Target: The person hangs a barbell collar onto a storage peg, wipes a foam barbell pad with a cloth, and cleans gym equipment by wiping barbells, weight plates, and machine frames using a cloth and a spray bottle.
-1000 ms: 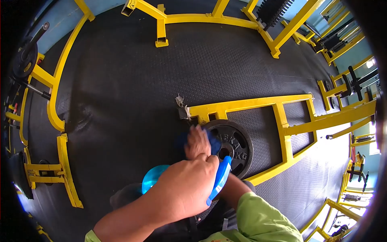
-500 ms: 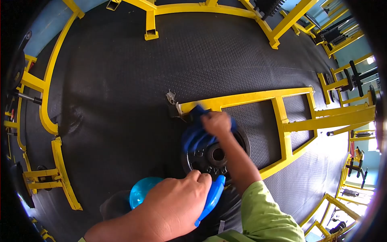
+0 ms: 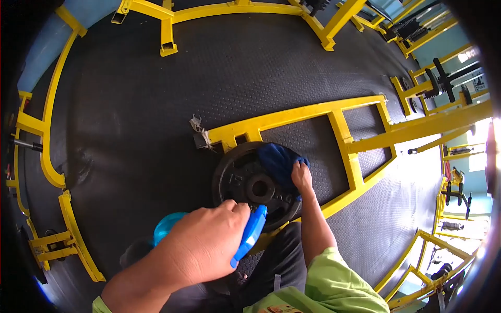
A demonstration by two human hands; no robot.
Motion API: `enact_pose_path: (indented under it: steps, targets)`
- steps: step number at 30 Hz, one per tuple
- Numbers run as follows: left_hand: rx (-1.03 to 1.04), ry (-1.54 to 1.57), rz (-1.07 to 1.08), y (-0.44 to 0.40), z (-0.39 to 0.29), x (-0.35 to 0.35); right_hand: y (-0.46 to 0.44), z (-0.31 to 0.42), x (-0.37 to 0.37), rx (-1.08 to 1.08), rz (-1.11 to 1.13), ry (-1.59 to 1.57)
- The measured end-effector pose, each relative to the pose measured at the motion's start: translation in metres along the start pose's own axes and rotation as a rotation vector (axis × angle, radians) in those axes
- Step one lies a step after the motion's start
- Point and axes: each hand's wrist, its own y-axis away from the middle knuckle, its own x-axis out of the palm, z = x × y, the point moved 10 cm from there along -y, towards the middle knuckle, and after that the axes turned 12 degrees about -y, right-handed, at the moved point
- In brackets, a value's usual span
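Note:
My left hand (image 3: 214, 240) is wrapped round the neck of a spray bottle. Its blue trigger head (image 3: 251, 236) points up past my fingers, and part of the turquoise bottle body (image 3: 168, 227) shows behind my wrist. A black round weight plate (image 3: 237, 182) with a centre hole leans or lies by the yellow frame; which one I cannot tell. On its upper right rim my right hand (image 3: 301, 176) grips a dark blue cloth (image 3: 277, 160), which drapes over the plate's face. The left hand overlaps the plate's lower edge in view.
A yellow steel frame (image 3: 282, 117) on the black textured mat (image 3: 141, 99) runs behind and right of the plate. Ragged grey material (image 3: 201, 133) hangs on its left end. More yellow gym frames (image 3: 52, 125) stand left, at the back and right. My dark trouser leg (image 3: 279, 261) is below the plate.
My right hand and the cloth have moved from the plate's upper left across to its right rim, and the motion blur is gone. The view has shifted; the left hand still holds the spray bottle.

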Motion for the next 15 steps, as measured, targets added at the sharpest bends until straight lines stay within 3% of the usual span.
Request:
enact_pose_path:
  steps: [3, 4, 6, 8, 10, 12, 15]
  targets:
    - [-0.051, -0.011, 0.054, 0.001, -0.003, 0.0, 0.004, 0.03, -0.009, -0.005, 0.139, -0.514]
    - [-0.04, -0.021, 0.059, 0.002, -0.006, 0.001, 0.015, 0.023, -0.013, 0.004, 0.128, -0.52]
    - [-0.045, -0.041, 0.004, 0.004, -0.004, -0.001, 0.048, -0.015, -0.016, 0.238, 0.095, -0.428]
    - [-0.031, -0.052, -0.033, 0.005, -0.004, -0.005, 0.109, -0.044, -0.001, 0.363, -0.17, -0.512]
    - [-0.008, -0.066, -0.061, 0.006, -0.01, -0.005, 0.182, -0.043, 0.009, 0.634, -0.414, -0.73]
    - [0.001, -0.095, -0.055, 0.005, -0.016, -0.005, 0.211, -0.033, 0.02, 0.833, -0.442, -0.883]
    - [0.024, -0.102, -0.048, 0.006, -0.021, -0.004, 0.163, -0.077, 0.044, 0.76, -0.342, -1.113]
